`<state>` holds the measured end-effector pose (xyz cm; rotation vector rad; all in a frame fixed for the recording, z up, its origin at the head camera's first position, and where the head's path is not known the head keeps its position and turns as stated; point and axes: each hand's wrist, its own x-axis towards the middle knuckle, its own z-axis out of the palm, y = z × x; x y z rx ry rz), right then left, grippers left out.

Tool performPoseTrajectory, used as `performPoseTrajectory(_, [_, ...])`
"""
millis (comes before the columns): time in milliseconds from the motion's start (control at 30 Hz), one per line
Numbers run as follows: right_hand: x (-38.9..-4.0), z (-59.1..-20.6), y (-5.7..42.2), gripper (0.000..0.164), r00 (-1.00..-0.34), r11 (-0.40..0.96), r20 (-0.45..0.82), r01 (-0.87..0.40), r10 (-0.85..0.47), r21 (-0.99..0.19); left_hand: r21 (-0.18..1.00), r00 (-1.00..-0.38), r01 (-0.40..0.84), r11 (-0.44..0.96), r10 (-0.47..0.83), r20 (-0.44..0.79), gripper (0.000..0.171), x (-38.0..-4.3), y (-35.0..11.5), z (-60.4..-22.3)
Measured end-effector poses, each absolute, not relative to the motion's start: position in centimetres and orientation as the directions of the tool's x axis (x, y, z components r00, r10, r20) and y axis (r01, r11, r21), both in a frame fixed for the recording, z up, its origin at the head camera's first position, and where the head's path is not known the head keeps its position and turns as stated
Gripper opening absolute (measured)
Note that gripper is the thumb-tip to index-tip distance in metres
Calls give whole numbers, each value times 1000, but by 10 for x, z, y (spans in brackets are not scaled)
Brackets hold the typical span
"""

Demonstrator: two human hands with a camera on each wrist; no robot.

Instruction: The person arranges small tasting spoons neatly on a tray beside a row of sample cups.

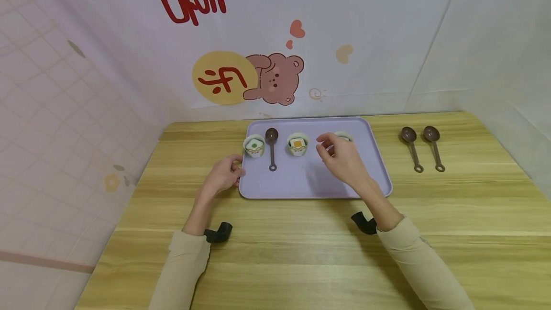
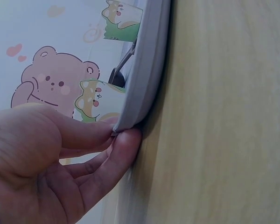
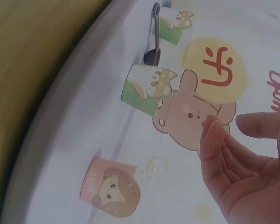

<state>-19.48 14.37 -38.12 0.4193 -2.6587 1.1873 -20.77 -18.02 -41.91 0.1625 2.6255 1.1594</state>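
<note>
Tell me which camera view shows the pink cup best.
The right wrist view: there the pink cup stands unobstructed, its cartoon print and lettering facing the camera. In the head view, the right hand hides most of it, leaving mainly part of the rim. The left wrist view does not show it.

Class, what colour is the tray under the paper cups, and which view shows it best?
The tray is pale lilac, clearest in the head view.

Head view faces down — wrist views (near, low) share the tray (image 1: 284, 184).
</note>
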Motion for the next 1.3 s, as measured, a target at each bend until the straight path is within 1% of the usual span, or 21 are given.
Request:
performPoseTrajectory(467, [-195, -383, 169, 22, -958, 635, 257, -278, -127, -721, 744, -958, -12, 668, 206, -200, 44, -208, -181, -420])
performPoseTrajectory(733, [-195, -384, 179, 22, -957, 646, 263, -278, -122, -711, 748, -958, -6, 664, 211, -195, 44, -209, -181, -420])
performPoseTrajectory(900, [-194, -385, 186, 25, -954, 665, 276, -281, -116, -692, 750, -959, -8, 661, 208, -193, 44, -208, -181, -419])
performPoseTrajectory(1033, [-193, -384, 193, 25, -952, 657, 286, -284, -108, -698, 749, -959, -4, 663, 209, -190, 44, -208, -181, -420])
performPoseTrajectory(1300, [-192, -382, 207, 21, -938, 666, 342, -295, -63, -685, 754, -959, -10, 657, 208, -194, 44, -209, -182, -421])
